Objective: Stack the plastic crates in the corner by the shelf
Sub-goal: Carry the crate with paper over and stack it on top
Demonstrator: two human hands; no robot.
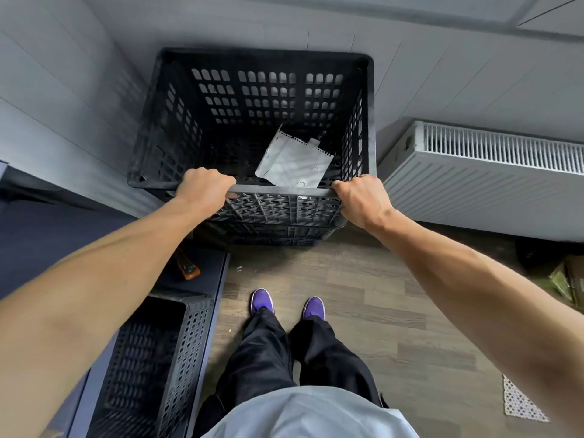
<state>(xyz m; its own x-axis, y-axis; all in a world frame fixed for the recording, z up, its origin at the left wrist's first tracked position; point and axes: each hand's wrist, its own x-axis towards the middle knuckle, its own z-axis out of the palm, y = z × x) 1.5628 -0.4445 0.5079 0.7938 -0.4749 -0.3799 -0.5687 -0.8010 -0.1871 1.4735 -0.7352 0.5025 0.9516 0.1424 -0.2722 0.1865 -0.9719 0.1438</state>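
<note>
— Grey panelled walls meet in that corner, with a white radiator (493, 172) to the right and a wood-look floor (363, 295) underfoot. What's the person doing?

— Both hands are on the near rim of the black crate (252, 99). The left hand (202, 191) curls its fingers over the rim near the left corner, and the right hand (360, 197) grips near the right corner the same way. Neither is slack.

— Is the crate in place?

— It sits tight in the corner, over a lower crate (271, 237) whose edge peeks out beneath it. I'd call this the placing step, squaring up the stack. Whether it is fully seated I can't tell.

— Anything inside?

— A torn sheet of paper (294, 162) on the bottom.

— What comes next?

— Probably let go once it's level, then turn for the other crate (158, 358), down at the left on the dark blue shelf unit (205, 289), near an orange-handled tool (189, 270). I'd guess that one needs a two-handed lift high enough to clear this rim. Then it should come down straight so the walls don't catch.
</note>
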